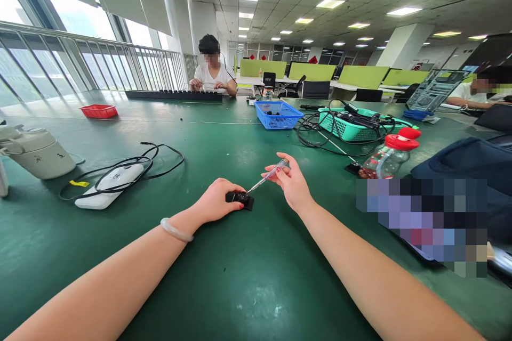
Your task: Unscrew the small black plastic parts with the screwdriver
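My left hand [218, 201] rests on the green table and pinches a small black part [241, 199] against the surface. A pale bangle sits on that wrist. My right hand [290, 181] holds a thin clear-handled screwdriver [267, 176] in its fingertips. The screwdriver slants down to the left and its tip meets the top of the black part. Both hands are closed on what they hold.
A white device with a black cable [110, 184] lies at the left, next to a beige jug [34, 152]. A red-capped bottle [386, 157], blue basket [277, 113], teal basket with cables [354, 126] and red tray [98, 111] stand farther back. Two people sit at the far side.
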Demonstrator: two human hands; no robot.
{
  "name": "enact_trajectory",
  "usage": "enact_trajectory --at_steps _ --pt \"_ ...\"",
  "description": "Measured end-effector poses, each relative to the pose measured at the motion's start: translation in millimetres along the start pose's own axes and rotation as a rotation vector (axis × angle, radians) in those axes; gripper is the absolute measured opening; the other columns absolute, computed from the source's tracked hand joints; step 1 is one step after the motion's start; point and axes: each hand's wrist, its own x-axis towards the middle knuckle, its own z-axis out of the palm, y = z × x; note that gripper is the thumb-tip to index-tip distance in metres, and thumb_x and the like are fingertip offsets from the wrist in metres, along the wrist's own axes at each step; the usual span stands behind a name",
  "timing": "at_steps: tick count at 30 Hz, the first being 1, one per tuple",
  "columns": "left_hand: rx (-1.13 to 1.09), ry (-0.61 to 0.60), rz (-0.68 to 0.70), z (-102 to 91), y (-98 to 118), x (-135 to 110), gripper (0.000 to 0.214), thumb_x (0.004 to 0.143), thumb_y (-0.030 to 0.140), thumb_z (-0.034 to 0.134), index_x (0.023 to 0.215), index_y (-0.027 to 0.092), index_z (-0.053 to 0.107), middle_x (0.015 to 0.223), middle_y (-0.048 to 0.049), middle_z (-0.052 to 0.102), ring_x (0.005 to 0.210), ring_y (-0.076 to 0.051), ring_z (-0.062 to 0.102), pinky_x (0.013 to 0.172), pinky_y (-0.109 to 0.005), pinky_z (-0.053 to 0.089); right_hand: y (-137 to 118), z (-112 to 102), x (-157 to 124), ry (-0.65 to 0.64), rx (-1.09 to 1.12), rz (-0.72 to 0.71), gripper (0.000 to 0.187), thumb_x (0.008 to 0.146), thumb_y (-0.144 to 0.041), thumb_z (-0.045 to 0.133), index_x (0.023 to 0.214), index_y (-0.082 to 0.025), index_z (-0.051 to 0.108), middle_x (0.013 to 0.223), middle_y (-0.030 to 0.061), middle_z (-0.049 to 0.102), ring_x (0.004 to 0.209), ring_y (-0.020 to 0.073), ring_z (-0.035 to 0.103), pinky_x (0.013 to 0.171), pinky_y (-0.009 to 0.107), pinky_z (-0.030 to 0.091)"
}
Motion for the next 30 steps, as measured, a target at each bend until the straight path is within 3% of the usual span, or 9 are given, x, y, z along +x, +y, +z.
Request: enact_trajectory --at_steps 9,18,24,30 --pt "0.014 0.006 0.010 -2.1 3 -2 0.033 0.073 0.040 0.066 0.103 0.029 0.070 0.102 -0.0012 0.070 0.109 -0.026 0.054 0.100 -0.040 0.042 4 0 1 0.080 -0.050 0.019 0.050 0.071 -0.046 0.072 0.111 -0.026 0.050 0.077 -0.0020 0.068 0.081 0.0197 0.070 0.084 0.040 0.056" --pt "0.000 0.003 -0.004 -4.2 6 -4 0.032 0.073 0.037 0.067 0.103 0.029 0.070 0.102 -0.0021 0.070 0.108 -0.026 0.055 0.097 -0.040 0.044 -4 5 -5 0.000 -0.093 -0.077 0.049 0.078 -0.047 0.066 0.117 -0.026 0.047 0.085 -0.0008 0.070 0.084 0.0190 0.071 0.095 0.044 0.050" --pt "0.010 -0.004 -0.030 -4.2 6 -5 0.032 0.072 0.037 0.067 0.103 0.029 0.070 0.101 -0.0016 0.069 0.108 -0.026 0.054 0.098 -0.039 0.043 3 2 -2 0.073 -0.117 0.002 0.049 0.073 -0.050 0.069 0.112 -0.026 0.050 0.078 -0.0010 0.069 0.082 0.0211 0.070 0.086 0.041 0.054" --pt "-0.002 0.004 -0.027 -2.5 4 -4 0.033 0.072 0.039 0.068 0.103 0.028 0.069 0.099 -0.0016 0.069 0.109 -0.026 0.053 0.096 -0.038 0.043 -5 12 -12 -0.023 -0.216 -0.043 0.043 0.078 -0.046 0.063 0.114 -0.026 0.050 0.088 0.0020 0.071 0.089 0.0209 0.069 0.093 0.043 0.049"
